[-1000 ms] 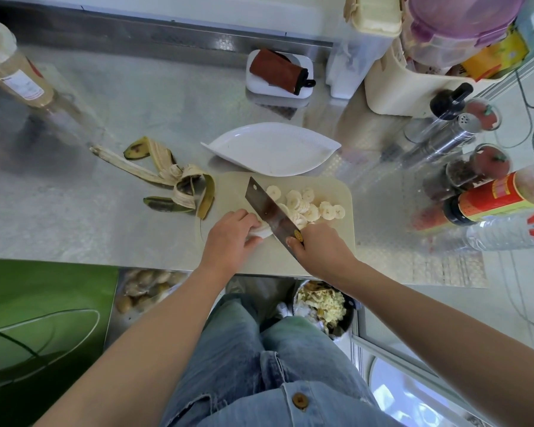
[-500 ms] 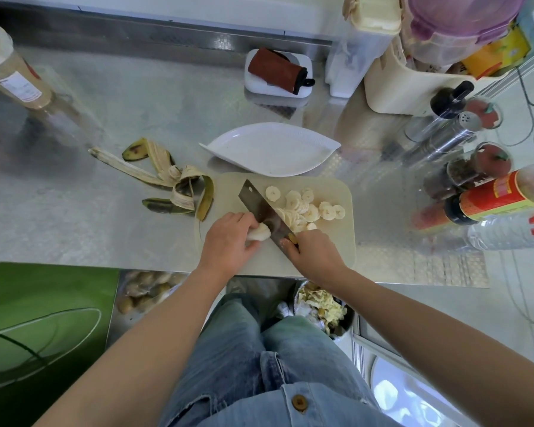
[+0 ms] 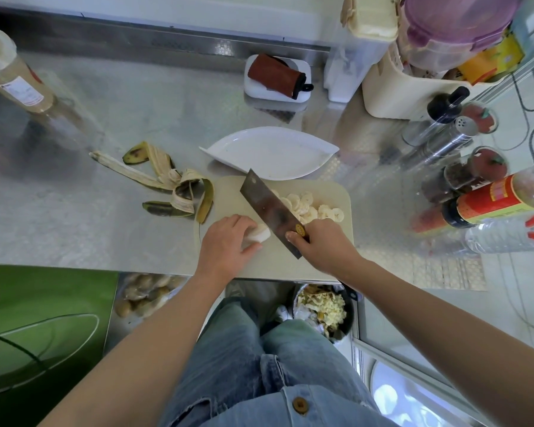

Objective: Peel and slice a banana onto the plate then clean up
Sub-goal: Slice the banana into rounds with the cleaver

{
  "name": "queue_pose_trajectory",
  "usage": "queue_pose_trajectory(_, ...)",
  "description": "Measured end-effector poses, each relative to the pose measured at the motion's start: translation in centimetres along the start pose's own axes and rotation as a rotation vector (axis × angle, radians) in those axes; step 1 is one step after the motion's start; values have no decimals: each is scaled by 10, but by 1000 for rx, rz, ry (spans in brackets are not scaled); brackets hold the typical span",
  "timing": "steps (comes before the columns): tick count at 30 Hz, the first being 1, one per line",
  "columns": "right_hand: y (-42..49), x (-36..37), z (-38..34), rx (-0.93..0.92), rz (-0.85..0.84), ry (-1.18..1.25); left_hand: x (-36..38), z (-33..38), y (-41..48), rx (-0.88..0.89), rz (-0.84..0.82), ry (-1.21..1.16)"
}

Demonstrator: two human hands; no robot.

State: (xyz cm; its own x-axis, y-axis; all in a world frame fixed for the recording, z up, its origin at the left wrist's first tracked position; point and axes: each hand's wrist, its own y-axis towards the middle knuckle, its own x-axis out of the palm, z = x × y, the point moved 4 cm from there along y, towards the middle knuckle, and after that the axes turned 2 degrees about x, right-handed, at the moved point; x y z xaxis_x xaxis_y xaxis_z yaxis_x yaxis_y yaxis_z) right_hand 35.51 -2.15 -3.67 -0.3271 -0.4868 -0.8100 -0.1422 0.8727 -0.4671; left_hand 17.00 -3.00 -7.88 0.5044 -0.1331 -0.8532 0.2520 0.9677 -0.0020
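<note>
On the beige cutting board (image 3: 228,192), my left hand (image 3: 225,245) holds the short remaining stub of peeled banana (image 3: 259,235). My right hand (image 3: 321,241) grips the handle of a cleaver (image 3: 269,208), whose blade stands just right of the stub's cut end. Several banana slices (image 3: 309,206) lie in a pile on the board to the right of the blade. The white leaf-shaped plate (image 3: 272,152) sits behind the board with no slices on it. The banana peel (image 3: 170,186) lies spread on the steel counter left of the board.
Spice jars, a red-labelled bottle (image 3: 487,201) and a water bottle (image 3: 506,232) crowd the right side. A tall jar (image 3: 10,75) stands far left. A white dish with a brown pouch (image 3: 275,75) sits at the back. A bin of scraps (image 3: 321,309) is below the counter edge.
The cleaver has shifted left along the banana and the stub has grown shorter. My left hand has slid left with it; the slice pile is larger.
</note>
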Motion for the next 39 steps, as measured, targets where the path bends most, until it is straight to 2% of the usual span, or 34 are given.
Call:
queue_pose_trajectory(21,-11,9,-9,-27,8,-108,2,3,0,6,25,35)
queue_pose_trajectory(32,-1,29,-12,-7,-29,-49,2,4,1,-8,19,30)
queue_pose_trajectory(39,-1,8,-3,-18,63,28,5,6,0,-57,50,-59)
